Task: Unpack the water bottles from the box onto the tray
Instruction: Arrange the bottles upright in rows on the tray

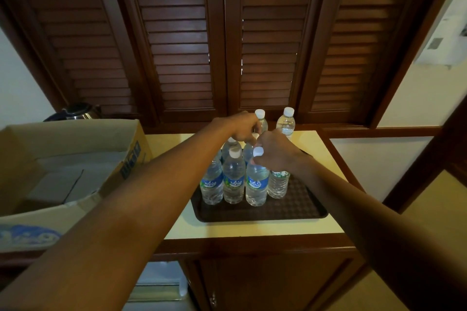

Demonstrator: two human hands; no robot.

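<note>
Several clear water bottles with white caps and blue labels (233,179) stand upright on a dark brown tray (298,207) on the cream counter. Two more bottles (286,122) stand behind the tray near the shutters. My left hand (243,127) reaches over the back row and pinches the top of a rear bottle. My right hand (276,151) grips the neck of a front-row bottle (256,182) just under its cap. The open cardboard box (75,159) sits at the left; I see no bottles inside it, only cardboard.
A dark kettle (75,112) stands behind the box. Brown louvred shutters (227,45) rise just behind the counter. The counter's front edge (252,235) lies below the tray, with a wooden cabinet underneath. A white wall unit (447,33) hangs at the upper right.
</note>
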